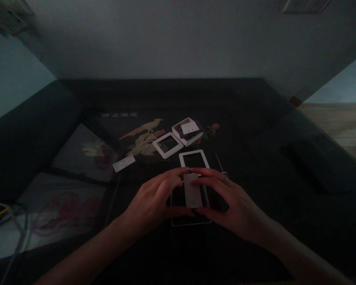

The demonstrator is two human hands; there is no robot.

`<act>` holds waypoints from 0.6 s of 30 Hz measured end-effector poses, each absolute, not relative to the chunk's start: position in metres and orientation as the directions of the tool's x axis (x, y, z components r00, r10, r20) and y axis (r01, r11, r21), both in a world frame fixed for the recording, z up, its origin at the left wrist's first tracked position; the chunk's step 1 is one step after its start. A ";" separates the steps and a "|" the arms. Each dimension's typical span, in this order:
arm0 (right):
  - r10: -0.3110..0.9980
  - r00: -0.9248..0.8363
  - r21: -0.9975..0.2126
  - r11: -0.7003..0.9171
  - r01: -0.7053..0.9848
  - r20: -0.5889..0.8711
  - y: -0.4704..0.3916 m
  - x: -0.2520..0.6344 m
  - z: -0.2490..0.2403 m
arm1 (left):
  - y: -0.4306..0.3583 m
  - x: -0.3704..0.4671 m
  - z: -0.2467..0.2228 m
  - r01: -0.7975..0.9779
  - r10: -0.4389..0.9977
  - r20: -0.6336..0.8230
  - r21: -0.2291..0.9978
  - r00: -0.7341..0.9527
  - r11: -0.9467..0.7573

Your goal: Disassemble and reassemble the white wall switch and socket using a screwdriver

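Note:
A light grey rectangular plate (192,194), looking like a wall-switch rocker, is held upright between both hands in the middle of the head view. My left hand (154,196) grips its left side, fingertips at the top and thumb near the lower edge. From the other side, my right hand (235,196) has fingers across its top and face, with the thumb at the bottom. Behind the plate is a dark rectangle with a thin light rim (191,224), partly covered by the hands. Just beyond the fingers lies a white square frame (192,152), its near part hidden.
Farther back are another white frame (174,150) and a white box with a socket insert (190,127). A small white rectangular piece (124,162) lies left. A thin rod (218,160) is beside my right fingers. Cables (23,233) hang at left; a dark flat object (314,166) lies right.

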State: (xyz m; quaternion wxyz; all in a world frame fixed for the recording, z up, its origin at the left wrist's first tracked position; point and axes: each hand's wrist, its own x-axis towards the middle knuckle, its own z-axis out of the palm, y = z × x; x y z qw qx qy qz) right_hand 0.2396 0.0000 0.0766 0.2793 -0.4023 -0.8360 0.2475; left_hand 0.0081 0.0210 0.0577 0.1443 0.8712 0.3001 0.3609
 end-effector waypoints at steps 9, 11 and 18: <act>0.843 -0.485 -0.682 0.498 0.535 0.235 0.000 0.254 0.069 | 0.004 -0.001 0.036 0.398 0.769 0.428 0.675 0.475 -0.621; 0.868 -0.446 -0.726 0.451 0.519 0.221 0.000 0.262 0.067 | -0.001 -0.006 0.027 0.403 0.795 0.382 0.709 0.471 -0.579; 0.809 -0.548 -0.657 0.535 0.532 0.215 -0.008 0.264 0.052 | -0.011 -0.011 0.011 0.367 0.753 0.337 0.714 0.566 -0.596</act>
